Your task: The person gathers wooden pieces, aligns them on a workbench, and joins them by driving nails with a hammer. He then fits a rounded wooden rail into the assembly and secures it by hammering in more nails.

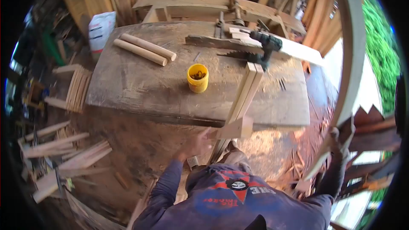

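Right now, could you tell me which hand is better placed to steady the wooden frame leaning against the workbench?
Probably the left hand: it is open and right beside the small block on the wooden frame. The right hand is far off to the side, gripping a long curved plank.

On the bench [140, 89] a tub [197, 78] stands mid-way; two dowels [145, 49] lie behind it to the left, a drill [266, 42] to the right (on a plank [298, 49]). Two slats [243, 98] lean against the near edge.
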The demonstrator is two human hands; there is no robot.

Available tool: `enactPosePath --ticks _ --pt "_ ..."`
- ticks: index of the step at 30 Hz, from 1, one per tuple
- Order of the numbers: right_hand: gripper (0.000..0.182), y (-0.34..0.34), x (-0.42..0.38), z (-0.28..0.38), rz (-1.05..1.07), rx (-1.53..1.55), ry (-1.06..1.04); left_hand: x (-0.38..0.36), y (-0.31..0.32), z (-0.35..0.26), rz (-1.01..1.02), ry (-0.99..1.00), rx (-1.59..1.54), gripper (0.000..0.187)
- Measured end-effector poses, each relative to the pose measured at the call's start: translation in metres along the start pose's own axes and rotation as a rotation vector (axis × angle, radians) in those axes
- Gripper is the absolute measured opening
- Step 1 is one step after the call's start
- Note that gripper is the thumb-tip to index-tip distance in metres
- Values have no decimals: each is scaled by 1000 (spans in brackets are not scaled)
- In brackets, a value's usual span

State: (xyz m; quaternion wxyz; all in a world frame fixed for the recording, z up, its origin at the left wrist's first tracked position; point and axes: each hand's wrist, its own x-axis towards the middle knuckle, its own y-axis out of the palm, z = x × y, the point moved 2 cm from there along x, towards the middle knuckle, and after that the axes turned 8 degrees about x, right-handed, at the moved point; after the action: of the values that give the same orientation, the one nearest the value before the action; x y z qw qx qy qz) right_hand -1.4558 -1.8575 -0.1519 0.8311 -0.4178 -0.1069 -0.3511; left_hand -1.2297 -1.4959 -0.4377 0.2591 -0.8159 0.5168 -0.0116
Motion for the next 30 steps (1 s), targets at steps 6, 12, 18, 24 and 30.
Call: enactPosePath --ticks 6,12,18,24,30 --pt "98 99 -73 82 335 385 -148 -43 -79 -59 -136 221 -446 75" --pt "65 191 -85 188 346 196 -570 -130 -137 -183 -987 766 -726 125" --pt "30 290 -130 194 489 240 -555 -175 -149 -203 -1361 628 -311 80" --pt "31 316 -171 171 826 273 -394 -169 -134 -190 -1447 450 -332 57" --pt "41 291 -172 99 997 302 -364 -133 -122 -167 -921 691 -500 70"
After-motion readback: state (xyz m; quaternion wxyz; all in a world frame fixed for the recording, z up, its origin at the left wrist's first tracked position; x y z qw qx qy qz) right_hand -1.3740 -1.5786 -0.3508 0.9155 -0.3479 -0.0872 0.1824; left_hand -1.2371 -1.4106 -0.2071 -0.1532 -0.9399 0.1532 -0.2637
